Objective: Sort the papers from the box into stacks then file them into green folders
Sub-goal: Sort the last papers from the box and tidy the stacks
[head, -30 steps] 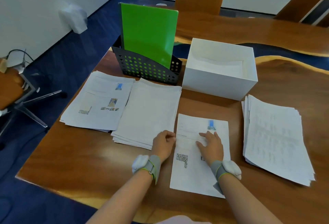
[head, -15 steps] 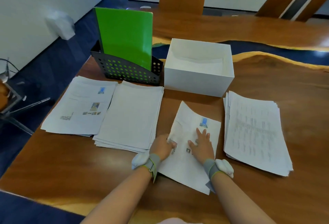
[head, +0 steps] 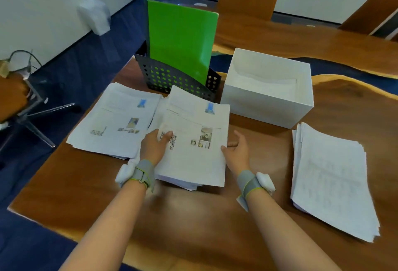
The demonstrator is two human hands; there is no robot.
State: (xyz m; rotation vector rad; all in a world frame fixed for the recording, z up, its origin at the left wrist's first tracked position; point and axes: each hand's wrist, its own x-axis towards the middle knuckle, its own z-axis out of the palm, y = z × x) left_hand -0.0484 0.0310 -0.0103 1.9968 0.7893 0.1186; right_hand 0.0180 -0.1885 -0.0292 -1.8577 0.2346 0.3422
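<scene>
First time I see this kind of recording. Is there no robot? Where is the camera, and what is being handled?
No robot: a person works bare-handed, and the one camera sits on their head, looking down over both forearms. Each wrist wears a grey wristband with a white unit. On the wooden table lie three piles of paper: left stack, middle stack, right stack. Behind stand a white box and a green folder in a black perforated holder. The left hand pinches the left edge of a printed sheet over the middle stack; the right hand, fingers relaxed, touches its right edge.
</scene>
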